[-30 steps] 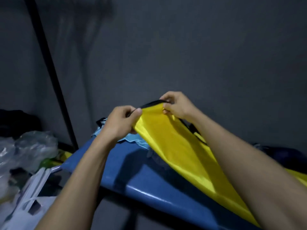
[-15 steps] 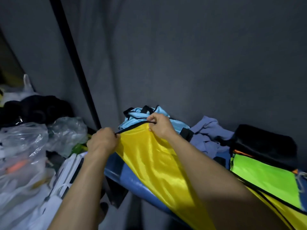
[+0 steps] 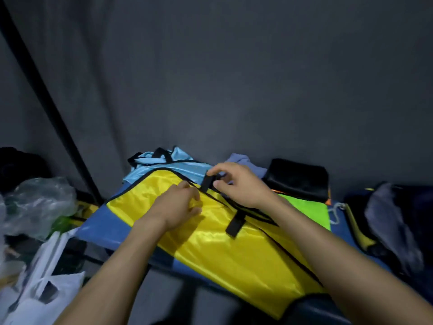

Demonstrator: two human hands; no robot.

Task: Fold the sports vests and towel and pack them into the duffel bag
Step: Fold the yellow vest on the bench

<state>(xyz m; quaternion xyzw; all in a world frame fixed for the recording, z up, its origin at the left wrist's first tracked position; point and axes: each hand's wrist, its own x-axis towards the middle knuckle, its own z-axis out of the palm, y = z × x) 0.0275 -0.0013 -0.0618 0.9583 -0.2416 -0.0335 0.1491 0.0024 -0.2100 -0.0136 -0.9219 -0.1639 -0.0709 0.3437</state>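
- Half a second ago the yellow vest point(image 3: 210, 233) was held up by its black-trimmed edge between both hands; now it lies spread flat on the blue table point(image 3: 110, 224), and the hands have come down onto its far part.
- Head view: its long axis runs from far left to near right, with the black-edged far end pointing at the light blue vest point(image 3: 164, 167) bunched against the grey wall.
- Left hand point(image 3: 177, 206) rests on the yellow cloth with fingers curled, seeming to pinch a bit of fabric at the trim.
- Right hand point(image 3: 241, 184) hovers just right of it, thumb and forefinger pinching a black strap point(image 3: 206, 182) at the far edge; the other fingers hang loosely bent.
- A second black strap point(image 3: 235, 225) lies on the yellow cloth under the right wrist.
- Green vest point(image 3: 304, 207) lies flat just right of the yellow one, a black bag point(image 3: 300, 177) beyond it.
- Plastic bags point(image 3: 37, 202) sit at the left.
- No writing can be read.
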